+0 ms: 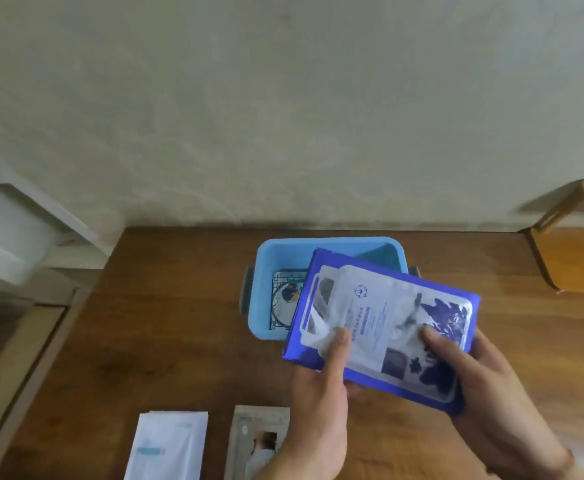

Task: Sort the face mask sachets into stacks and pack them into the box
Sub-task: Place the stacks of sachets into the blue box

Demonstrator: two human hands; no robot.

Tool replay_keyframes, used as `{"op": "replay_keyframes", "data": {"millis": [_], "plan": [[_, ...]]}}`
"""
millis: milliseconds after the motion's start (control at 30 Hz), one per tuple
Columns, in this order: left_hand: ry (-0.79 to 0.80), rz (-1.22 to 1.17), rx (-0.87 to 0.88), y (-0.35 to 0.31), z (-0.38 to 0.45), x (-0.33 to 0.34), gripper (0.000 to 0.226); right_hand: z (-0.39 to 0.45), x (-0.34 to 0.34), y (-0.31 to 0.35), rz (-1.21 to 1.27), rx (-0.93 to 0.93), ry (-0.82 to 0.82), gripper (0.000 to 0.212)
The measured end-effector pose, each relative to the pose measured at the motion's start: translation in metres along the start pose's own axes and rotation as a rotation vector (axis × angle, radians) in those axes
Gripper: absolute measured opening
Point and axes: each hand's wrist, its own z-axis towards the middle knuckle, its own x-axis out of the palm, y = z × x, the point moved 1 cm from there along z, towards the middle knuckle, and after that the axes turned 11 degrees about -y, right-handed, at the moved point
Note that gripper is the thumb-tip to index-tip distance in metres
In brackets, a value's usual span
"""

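Note:
Both hands hold a stack of blue-and-white face mask sachets [380, 323] tilted over the near right part of the light blue box [263, 271]. My left hand [318, 393] grips the stack's near left edge, thumb on top. On the near right corner, my right hand [488, 386] grips it the same way, thumb pressed on the top sachet. Inside the box lies a sachet with a patterned dark and teal print [285, 299], partly hidden by the held stack. On the table near me lie a white sachet stack [167, 445] and a grey-beige sachet stack [256, 434].
The brown wooden table [179, 323] stands against a pale wall. An orange-brown wooden chair [574, 258] is at the far right. A window frame and sill [13, 237] run along the left side.

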Motion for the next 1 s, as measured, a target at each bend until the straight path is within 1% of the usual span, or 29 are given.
{"op": "replay_keyframes", "data": {"millis": [67,133,200,267,333,433,500,567,667,733,833,867,933,1000], "plan": [[-0.001,0.01,0.004,-0.015,0.013,-0.004,0.042,0.017,0.019,0.012,-0.072,-0.048,0.023,0.033],[-0.003,0.046,0.026,-0.032,0.032,-0.01,0.041,0.034,0.035,0.019,-0.125,-0.077,0.058,0.038],[0.017,0.156,0.113,-0.051,0.056,-0.021,0.033,0.05,0.045,0.023,-0.165,-0.098,0.068,0.041],[-0.001,0.31,0.22,-0.068,0.08,-0.034,0.036,0.065,0.051,0.025,-0.211,-0.108,0.064,0.041],[-0.009,0.589,0.355,-0.079,0.101,-0.045,0.048,0.076,0.056,0.022,-0.295,-0.098,0.067,0.036],[0.101,1.106,0.558,-0.086,0.117,-0.053,0.062,0.087,0.064,0.012,-0.382,-0.058,0.049,0.019],[0.141,1.356,0.649,-0.089,0.123,-0.053,0.069,0.095,0.068,0.003,-0.421,-0.02,0.025,0.014],[0.151,1.539,0.709,-0.09,0.128,-0.051,0.071,0.104,0.071,-0.004,-0.491,0.003,-0.007,0.008],[0.168,1.683,0.846,-0.091,0.13,-0.044,0.051,0.117,0.072,-0.017,-0.605,0.048,-0.051,0.005],[0.265,1.831,0.932,-0.091,0.132,-0.035,0.038,0.124,0.071,-0.024,-0.686,0.079,-0.064,0.002],[0.383,2.036,0.887,-0.099,0.145,-0.021,0.028,0.134,0.072,-0.035,-0.827,0.105,-0.091,0.002],[0.394,2.063,0.875,-0.1,0.149,-0.018,0.024,0.136,0.074,-0.039,-0.861,0.122,-0.1,0.003],[0.389,2.06,0.937,-0.1,0.153,-0.011,0.008,0.139,0.075,-0.043,-0.879,0.179,-0.118,0.006],[0.404,1.99,1.032,-0.094,0.157,-0.003,0.009,0.14,0.075,-0.043,-0.934,0.223,-0.137,0.009]]}}
